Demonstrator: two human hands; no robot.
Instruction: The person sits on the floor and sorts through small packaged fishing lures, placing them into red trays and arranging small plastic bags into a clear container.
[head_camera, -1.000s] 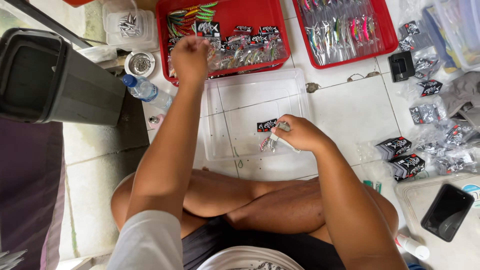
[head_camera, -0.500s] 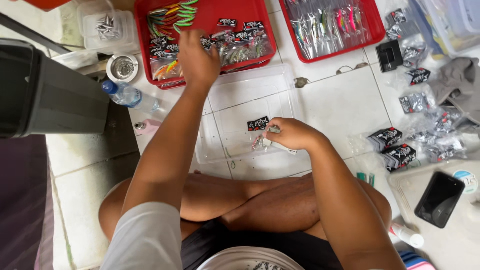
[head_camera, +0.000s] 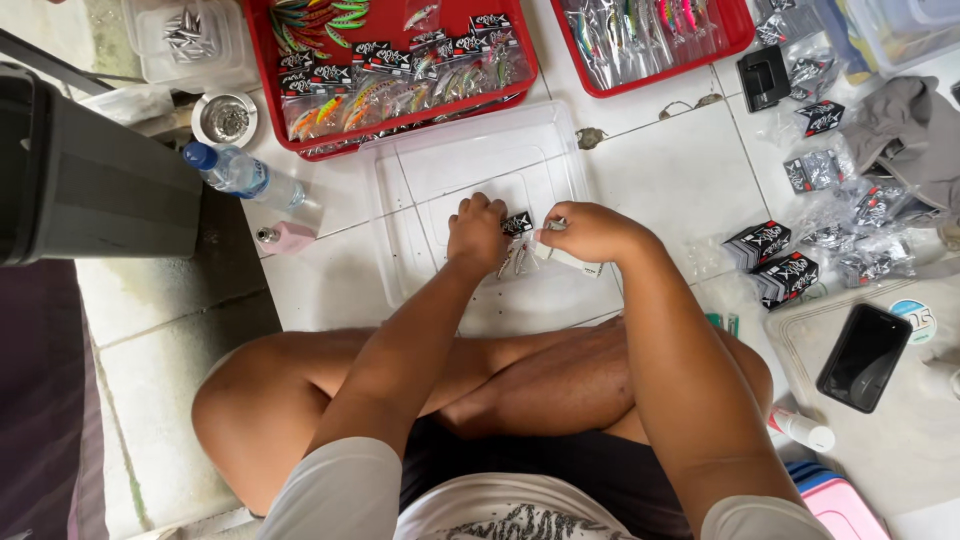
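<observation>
The person sits cross-legged on the tiled floor (head_camera: 690, 170), both hands meeting at twelve o'clock over a clear plastic lid (head_camera: 480, 160). The left hand (head_camera: 477, 232) is closed, pinching a small packaged lure (head_camera: 517, 240) by its black header card; the right hand (head_camera: 590, 230) is closed too, its grip on a pale slim piece beside the packet. Keeping both hands low and close should steady the packet. Farther, at twelve o'clock, sits a red tray (head_camera: 262, 50) of lures.
</observation>
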